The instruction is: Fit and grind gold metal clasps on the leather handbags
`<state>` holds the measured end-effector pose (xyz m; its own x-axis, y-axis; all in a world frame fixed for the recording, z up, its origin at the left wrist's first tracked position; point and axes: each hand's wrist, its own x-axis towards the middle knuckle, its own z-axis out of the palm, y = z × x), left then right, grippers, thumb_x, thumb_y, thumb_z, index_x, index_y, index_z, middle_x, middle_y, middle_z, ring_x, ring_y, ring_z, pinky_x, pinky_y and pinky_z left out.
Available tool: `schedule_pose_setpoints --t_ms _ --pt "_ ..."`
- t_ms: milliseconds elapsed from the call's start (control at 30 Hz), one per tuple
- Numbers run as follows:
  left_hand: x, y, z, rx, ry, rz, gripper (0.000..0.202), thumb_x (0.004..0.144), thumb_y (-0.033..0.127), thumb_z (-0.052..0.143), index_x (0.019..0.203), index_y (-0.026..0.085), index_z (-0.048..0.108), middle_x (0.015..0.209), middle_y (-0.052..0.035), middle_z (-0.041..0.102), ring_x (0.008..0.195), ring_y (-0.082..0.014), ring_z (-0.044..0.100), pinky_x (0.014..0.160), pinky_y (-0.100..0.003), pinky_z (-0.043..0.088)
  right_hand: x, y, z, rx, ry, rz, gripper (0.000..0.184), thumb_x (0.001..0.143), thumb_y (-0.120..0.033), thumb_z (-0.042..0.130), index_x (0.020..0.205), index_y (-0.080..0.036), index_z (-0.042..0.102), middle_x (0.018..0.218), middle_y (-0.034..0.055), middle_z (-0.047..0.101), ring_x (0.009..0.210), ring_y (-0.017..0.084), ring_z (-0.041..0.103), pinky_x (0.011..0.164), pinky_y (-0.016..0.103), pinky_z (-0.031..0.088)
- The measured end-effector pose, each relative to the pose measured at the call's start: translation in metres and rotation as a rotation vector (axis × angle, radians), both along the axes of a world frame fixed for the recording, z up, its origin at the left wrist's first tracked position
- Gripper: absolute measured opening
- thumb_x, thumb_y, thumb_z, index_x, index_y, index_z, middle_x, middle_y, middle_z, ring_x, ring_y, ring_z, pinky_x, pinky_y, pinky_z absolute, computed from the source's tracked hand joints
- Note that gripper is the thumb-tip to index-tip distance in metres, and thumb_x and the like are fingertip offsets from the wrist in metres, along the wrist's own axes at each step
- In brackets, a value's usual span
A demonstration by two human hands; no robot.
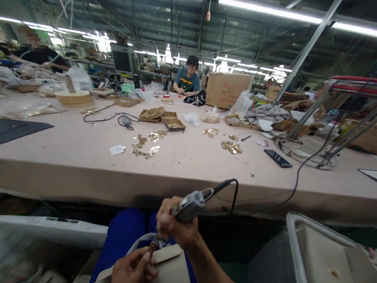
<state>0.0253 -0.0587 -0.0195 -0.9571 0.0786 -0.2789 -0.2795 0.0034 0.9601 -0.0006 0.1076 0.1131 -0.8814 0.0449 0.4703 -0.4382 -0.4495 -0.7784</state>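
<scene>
My right hand (176, 224) is wrapped around a grey corded electric screwdriver (190, 207), its tip end pointing down toward my lap and its black cord rising to the right. My left hand (135, 269) pinches a small gold metal fitting (152, 247) between thumb and fingers, just below the screwdriver. Across my lap lies a beige bag piece (173, 274), under and beside the left hand. The screwdriver's tip is mostly hidden, so I cannot tell whether it touches the fitting.
Gold metal fittings (147, 143) lie in loose piles on the covered table (189, 168), near small cardboard boxes. A phone (278, 158) and a wire-legged stool (335, 128) are at right. White bin (38, 229) stands left, a metal-rimmed container (300, 257) right. A person (187, 79) sits opposite.
</scene>
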Motion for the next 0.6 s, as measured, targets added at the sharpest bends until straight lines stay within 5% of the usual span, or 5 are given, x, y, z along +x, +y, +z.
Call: schedule_pose_setpoints --t_ms 233,333,433,600 --pt "-0.002 0.0 -0.01 0.065 0.004 0.067 0.068 0.063 0.071 0.085 0.093 0.01 0.079 0.072 -0.0123 0.076 0.052 -0.0203 0.07 0.047 -0.023 0.055 -0.052 0.085 0.047 -0.145 0.0 -0.571 0.035 0.085 -0.041 0.083 0.085 -0.018 0.056 0.07 -0.0011 0.063 0.051 0.01 0.053 0.053 0.025 0.052" --pt "-0.002 0.0 -0.009 0.051 -0.003 0.038 0.067 0.067 0.069 0.083 0.096 0.009 0.079 0.073 -0.0131 0.076 0.053 -0.0196 0.07 0.046 -0.021 0.053 -0.085 0.128 0.056 -0.342 0.021 -0.826 0.037 0.087 -0.044 0.082 0.089 -0.019 0.055 0.071 -0.0022 0.063 0.052 0.01 0.053 0.056 0.026 0.056" --pt "-0.003 0.0 -0.008 0.06 0.0 0.045 0.066 0.066 0.067 0.084 0.097 0.008 0.079 0.076 -0.0138 0.077 0.054 -0.0198 0.07 0.047 -0.022 0.054 -0.123 0.171 0.053 -0.617 -0.187 -0.937 0.031 0.09 -0.037 0.077 0.086 -0.018 0.053 0.069 -0.0029 0.06 0.052 0.009 0.054 0.055 0.025 0.056" --pt "-0.007 -0.002 -0.003 0.08 -0.048 0.029 0.066 0.062 0.064 0.087 0.096 0.008 0.079 0.074 -0.014 0.077 0.054 -0.0214 0.07 0.046 -0.024 0.054 -0.169 0.21 0.027 -0.75 -0.382 -0.943 0.03 0.095 -0.029 0.069 0.079 -0.021 0.045 0.06 -0.006 0.052 0.048 0.01 0.051 0.047 0.022 0.052"
